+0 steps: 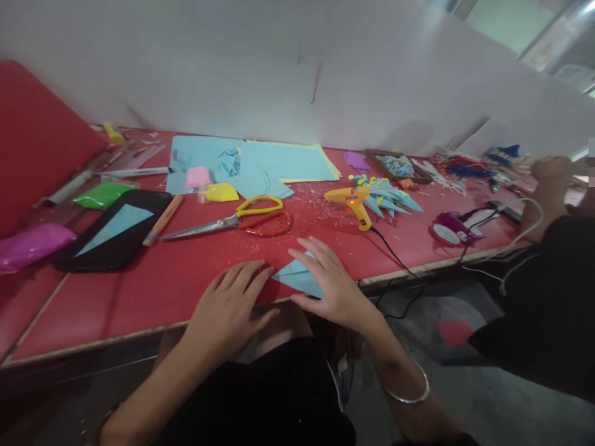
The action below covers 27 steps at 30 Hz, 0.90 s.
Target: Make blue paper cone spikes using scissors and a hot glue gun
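Observation:
A small piece of light-blue paper (302, 280), folded to a point at its left end, lies at the front edge of the red table. My right hand (332, 282) rests over its right part with the fingers spread, hiding some of it. At the paper's left tip, my left hand (235, 297) lies on the table edge, fingers stretched out and holding nothing. Just beyond the hands are scissors (232, 221) with one yellow and one red handle. A yellow glue gun (351, 203) with a glowing orange light lies behind my right hand.
Light-blue sheets (288, 161) lie along the wall. Folded blue paper pieces (395, 197) sit behind the glue gun, whose black cord (393, 251) drops over the edge. A black phone (116, 229) is at left. Another person's arm (543, 192) reaches in at right.

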Motion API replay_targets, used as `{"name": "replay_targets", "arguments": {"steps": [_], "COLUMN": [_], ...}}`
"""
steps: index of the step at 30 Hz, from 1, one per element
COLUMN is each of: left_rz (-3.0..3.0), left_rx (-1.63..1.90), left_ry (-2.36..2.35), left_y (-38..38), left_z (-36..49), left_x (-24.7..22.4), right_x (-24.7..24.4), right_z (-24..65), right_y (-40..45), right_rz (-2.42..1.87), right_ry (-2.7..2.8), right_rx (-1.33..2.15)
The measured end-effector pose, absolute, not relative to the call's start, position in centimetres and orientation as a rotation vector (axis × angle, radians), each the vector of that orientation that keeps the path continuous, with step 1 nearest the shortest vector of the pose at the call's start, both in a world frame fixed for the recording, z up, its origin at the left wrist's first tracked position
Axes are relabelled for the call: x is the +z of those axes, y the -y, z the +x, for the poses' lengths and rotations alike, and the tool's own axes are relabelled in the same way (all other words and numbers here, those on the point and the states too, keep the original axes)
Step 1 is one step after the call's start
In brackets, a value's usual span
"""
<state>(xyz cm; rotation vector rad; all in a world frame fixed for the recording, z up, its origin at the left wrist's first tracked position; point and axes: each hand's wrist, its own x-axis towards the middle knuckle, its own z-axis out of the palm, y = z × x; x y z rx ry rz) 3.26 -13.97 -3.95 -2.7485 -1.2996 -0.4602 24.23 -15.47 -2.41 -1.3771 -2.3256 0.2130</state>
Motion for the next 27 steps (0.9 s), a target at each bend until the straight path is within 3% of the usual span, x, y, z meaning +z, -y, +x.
{"name": "replay_targets", "arguments": {"steps": [7,15,27], "left_rz": [-2.821,-2.698,-2.803], "left_rx": [-0.532,-0.492,-0.436], "left_ry": [1.171,0.955,0.919], "left_y": [13.6,13.0,12.9], "left_z": [4.1,2.0,1.7], "left_x": [-4.0,-2.6,-2.3], "right_x": [-2.9,-2.8,-2.9], "right_z": [24.2,23.7,22.7], "right_y": [15.5,14.7,13.9], "right_rz": [-1.283,-1.108,-1.067], "right_ry": [2.599,2.384,2.456], "right_rx": [0.25,0.444,0.065]}}
